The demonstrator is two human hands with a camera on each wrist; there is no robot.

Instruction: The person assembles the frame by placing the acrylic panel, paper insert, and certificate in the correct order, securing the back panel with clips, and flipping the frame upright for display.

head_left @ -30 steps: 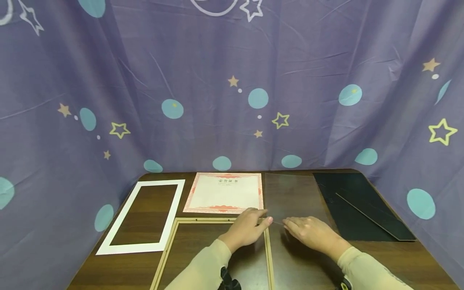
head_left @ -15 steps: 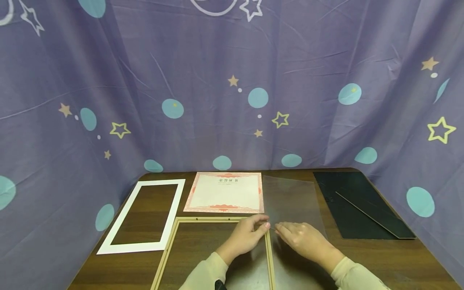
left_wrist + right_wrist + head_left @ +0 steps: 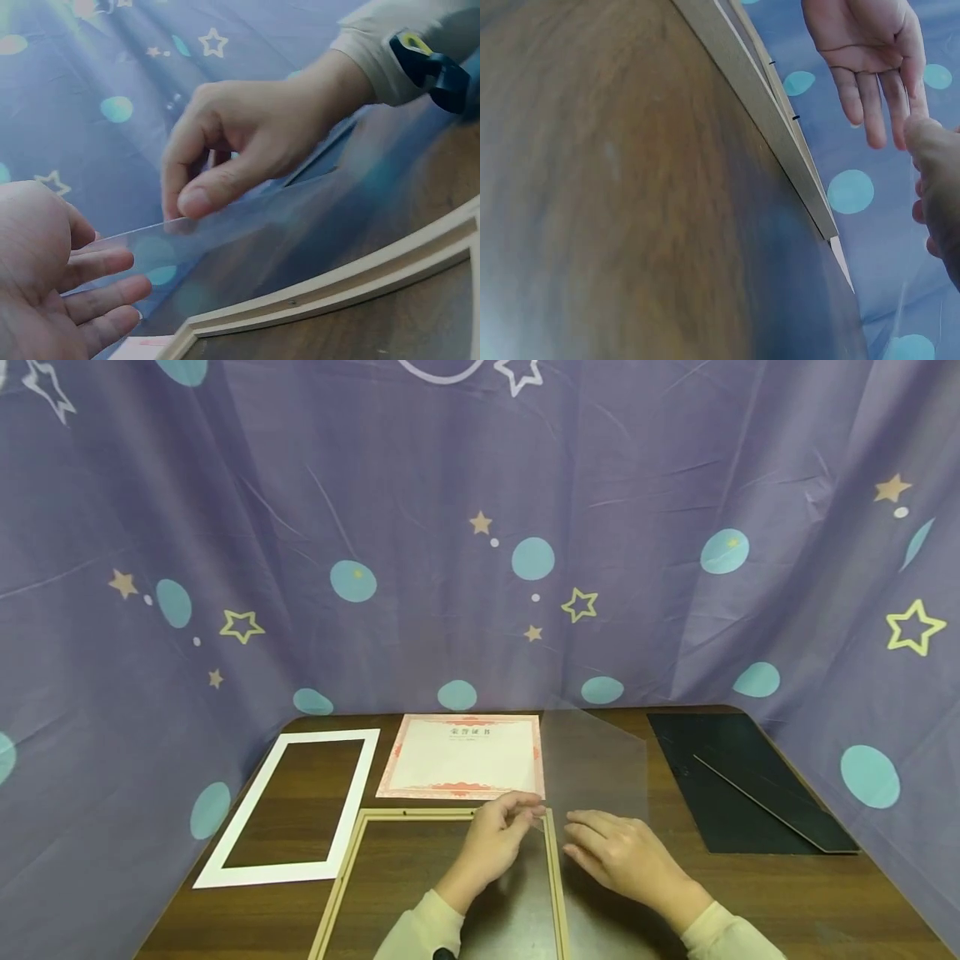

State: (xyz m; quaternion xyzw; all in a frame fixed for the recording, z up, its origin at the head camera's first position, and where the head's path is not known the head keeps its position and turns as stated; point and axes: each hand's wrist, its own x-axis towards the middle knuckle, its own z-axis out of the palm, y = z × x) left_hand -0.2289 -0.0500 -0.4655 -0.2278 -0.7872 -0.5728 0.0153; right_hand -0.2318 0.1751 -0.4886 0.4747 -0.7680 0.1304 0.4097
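Note:
A clear thin sheet (image 3: pixel 600 768) slants up between my two hands, its far corner overlapping the curtain in the head view. My left hand (image 3: pixel 493 839) pinches its near left corner between thumb and forefinger, other fingers loosely spread. My right hand (image 3: pixel 628 860) pinches the near edge, thumb on one side and fingers behind, as the sheet (image 3: pixel 247 221) shows in the left wrist view. Beneath the left hand lies a light wooden picture frame (image 3: pixel 427 815), its far right corner just below the sheet. In the right wrist view the left hand (image 3: pixel 874 67) shows its palm.
On the left lies a white mat border (image 3: pixel 281 875). A certificate (image 3: pixel 465 764) with a red patterned edge sits behind the frame. To the right is a black backing board (image 3: pixel 738 793) with a stand strip across it. A purple curtain (image 3: pixel 450 527) hangs behind the brown table (image 3: pixel 825 910).
The clear sheet has risen off the table, tilted up and shifted slightly left. My left hand has moved left over the frame; my right hand has moved a little left as well.

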